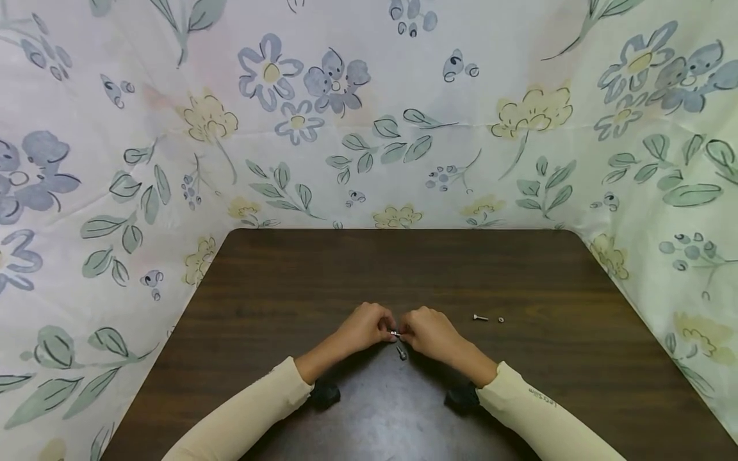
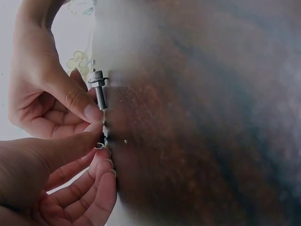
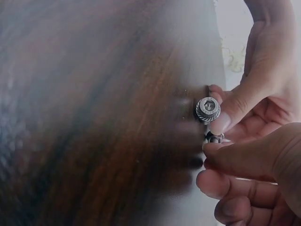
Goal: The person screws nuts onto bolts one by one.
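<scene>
Both hands meet near the table's middle, fingertips nearly touching. Between thumb and fingers, my left hand (image 1: 364, 326) pinches one end of a small silver bolt (image 1: 394, 333). The right hand (image 1: 429, 330) pinches its other end, and fingertips cover most of it. A shiny nut-like ring (image 3: 215, 137) shows between the thumbs in the right wrist view; I cannot tell which hand grips it. Just below the hands lies a second, socket-head bolt (image 1: 401, 353) with a knurled head (image 3: 208, 108). Its threaded shank (image 2: 100, 97) shows in the left wrist view.
Right of the hands, another bolt (image 1: 480, 317) and a small nut (image 1: 501, 319) lie on the dark wood table (image 1: 323, 269). Dark wrist devices sit below each wrist, the left one (image 1: 325, 396) and the right one (image 1: 461, 398). Floral cloth (image 1: 369, 160) hangs behind and at both sides.
</scene>
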Tool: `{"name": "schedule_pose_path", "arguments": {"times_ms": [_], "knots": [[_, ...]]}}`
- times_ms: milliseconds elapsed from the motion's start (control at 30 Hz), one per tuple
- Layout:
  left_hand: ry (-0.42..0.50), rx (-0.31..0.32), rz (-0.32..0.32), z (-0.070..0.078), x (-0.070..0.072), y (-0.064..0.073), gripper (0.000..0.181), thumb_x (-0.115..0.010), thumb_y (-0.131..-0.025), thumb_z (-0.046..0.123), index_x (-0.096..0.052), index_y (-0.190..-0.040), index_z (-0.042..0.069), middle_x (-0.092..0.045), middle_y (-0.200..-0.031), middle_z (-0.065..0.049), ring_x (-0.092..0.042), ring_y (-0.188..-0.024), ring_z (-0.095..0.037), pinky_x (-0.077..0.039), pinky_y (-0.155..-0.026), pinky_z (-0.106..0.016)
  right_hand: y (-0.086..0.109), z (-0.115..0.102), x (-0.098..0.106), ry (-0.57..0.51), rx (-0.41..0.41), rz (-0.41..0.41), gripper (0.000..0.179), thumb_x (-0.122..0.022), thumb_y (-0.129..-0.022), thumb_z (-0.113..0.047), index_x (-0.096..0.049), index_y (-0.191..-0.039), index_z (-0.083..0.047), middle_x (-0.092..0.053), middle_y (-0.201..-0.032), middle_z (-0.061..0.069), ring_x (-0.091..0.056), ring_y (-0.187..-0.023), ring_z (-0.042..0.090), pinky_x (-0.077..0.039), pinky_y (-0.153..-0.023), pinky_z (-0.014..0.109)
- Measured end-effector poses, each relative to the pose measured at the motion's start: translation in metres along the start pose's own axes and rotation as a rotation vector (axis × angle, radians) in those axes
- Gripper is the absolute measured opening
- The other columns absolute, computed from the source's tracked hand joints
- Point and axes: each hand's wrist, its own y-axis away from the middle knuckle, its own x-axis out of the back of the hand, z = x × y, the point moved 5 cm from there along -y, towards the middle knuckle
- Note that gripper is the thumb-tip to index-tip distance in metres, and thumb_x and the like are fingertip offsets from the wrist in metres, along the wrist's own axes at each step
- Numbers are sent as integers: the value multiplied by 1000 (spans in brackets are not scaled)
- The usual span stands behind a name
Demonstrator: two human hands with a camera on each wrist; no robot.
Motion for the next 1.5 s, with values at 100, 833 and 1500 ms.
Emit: {"name": "schedule_pose_path", "arguments": {"times_ms": [100,833,1500], "knots": [[7,8,-17,0,0,-2,16,-85,-83,16,-77,-96,9,-66,-67,7,-56,-54,0,-49,-57,-18,0,1,1,-11,-4,-2,10,-83,-85,-8,-73,-82,-11,-71,-76,-2,-63,-60,6,-50,-52,21],[-55,14,59,43,26,-29,35,-76,-93,40,-73,-121,20,-64,-82,13,-56,-63,-3,-46,-51,-24,48,42,98,-55,-164,107,9,-81,-88,-13,-76,-94,-10,-71,-79,-7,-63,-66,3,-53,-56,26],[-426,0,-50,101,-16,-76,40,-72,-92,50,-70,-127,30,-69,-109,12,-61,-81,-3,-44,-54,-20,104,117,116,-12,-302,150,14,-82,-86,-12,-76,-96,-6,-74,-83,-2,-69,-71,15,-57,-62,38]]}}
